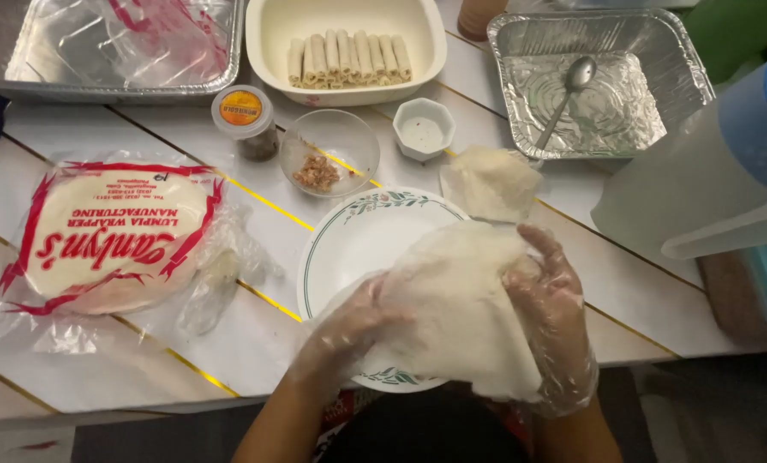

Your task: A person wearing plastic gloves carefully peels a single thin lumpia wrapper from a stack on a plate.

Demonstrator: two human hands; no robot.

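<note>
Both my hands wear clear plastic gloves and hold a thin round pale wrapper sheet [456, 300] above a white plate [349, 244] with a green leaf rim. My left hand [349, 330] grips the sheet's left edge. My right hand [551, 321] holds its right side with fingers spread over it. The sheet droops over the plate's near right part and hides it.
A bag of round wrappers [113, 236] lies at left. Behind the plate stand a glass bowl of filling [328, 154], a small white dish [424, 129], a jar [245, 120], a loose wrapper piece [491, 182], a cream dish of rolled pieces [347, 56], a foil tray with spoon [593, 86], a plastic pitcher [713, 171].
</note>
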